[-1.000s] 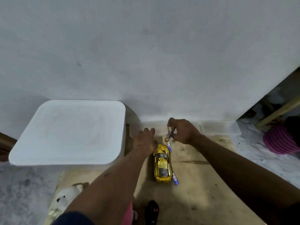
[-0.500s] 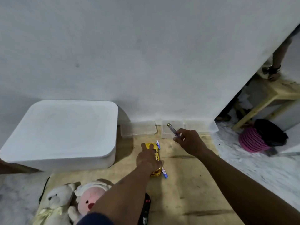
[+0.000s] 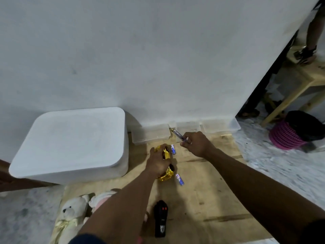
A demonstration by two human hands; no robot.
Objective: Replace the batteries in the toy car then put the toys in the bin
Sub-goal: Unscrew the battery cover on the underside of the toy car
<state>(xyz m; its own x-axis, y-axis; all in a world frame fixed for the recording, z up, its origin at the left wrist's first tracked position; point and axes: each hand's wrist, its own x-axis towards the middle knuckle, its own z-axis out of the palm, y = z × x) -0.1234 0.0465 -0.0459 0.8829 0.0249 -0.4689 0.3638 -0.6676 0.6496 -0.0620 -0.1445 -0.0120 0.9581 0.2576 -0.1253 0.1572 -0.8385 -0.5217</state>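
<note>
A yellow toy car (image 3: pixel 165 175) lies on the wooden board (image 3: pixel 202 199), and my left hand (image 3: pixel 158 162) is closed over it from above, tipping it onto its side. My right hand (image 3: pixel 195 143) hovers just right of the car and pinches a screwdriver (image 3: pixel 177 133) whose tip points up and left toward the wall. Two blue-and-white batteries lie loose on the board: one battery (image 3: pixel 173 149) beside the car's far end, another battery (image 3: pixel 179 179) by its near end. A large white lidded bin (image 3: pixel 70 145) stands at the left against the wall.
A black remote control (image 3: pixel 161 218) lies near the board's front. A white teddy bear (image 3: pixel 70 217) and a pink plush (image 3: pixel 103 199) sit at the front left. Clear shallow trays (image 3: pixel 151 136) line the wall. A pink basket (image 3: pixel 288 136) and a wooden table stand at the right.
My left hand has come down from beside the car onto it and grips it. My right hand has lifted the screwdriver away to the right. The view has pulled back.
</note>
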